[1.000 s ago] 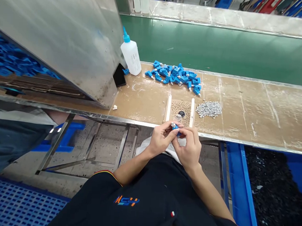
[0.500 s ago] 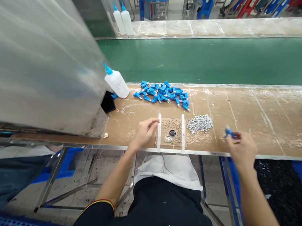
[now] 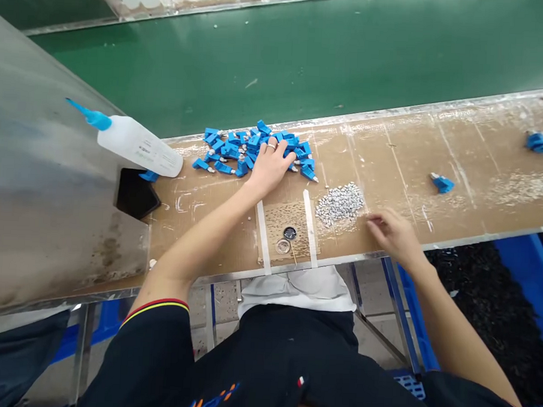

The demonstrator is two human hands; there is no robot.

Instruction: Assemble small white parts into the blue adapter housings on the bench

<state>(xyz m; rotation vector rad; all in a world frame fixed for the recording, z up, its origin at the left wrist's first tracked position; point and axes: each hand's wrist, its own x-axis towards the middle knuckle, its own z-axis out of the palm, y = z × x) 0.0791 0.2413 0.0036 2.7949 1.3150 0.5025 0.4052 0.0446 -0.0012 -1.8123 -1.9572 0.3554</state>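
A pile of blue parts [image 3: 238, 148] is seen at the back of the bench [image 3: 456, 199], close to the green belt [image 3: 332, 56]. The left hand [image 3: 269, 164] is laid on the right side of this pile, fingers spread and bent down onto the blue parts. Whether a part is pinched under the fingers cannot be told. A ring is worn on one finger of this hand.

The right hand [image 3: 394, 233] is kept low near the front edge of the bench, palm down and loosely open, with nothing held in it. A small heap of grey bits [image 3: 340, 203] is found just to the left of its fingertips, near but not touched. This heap lies in front of the blue pile, to its right.

Between the two hands, a square pad [image 3: 284, 231] is marked off by two white strips, with a small black ring [image 3: 290, 232] and a small clear cap [image 3: 283, 246] set on it.

One blue part [image 3: 442, 184] is seen alone on the bench, well to the right of the right hand. A few more blue parts [image 3: 542, 142] lie at the far right edge.

A white squeeze bottle [image 3: 136, 145] with a blue tip is seen tipped over at the left of the blue pile, just beside a big metal box [image 3: 41, 205]. A blue bin [image 3: 521, 262] is seen below the bench on the right.
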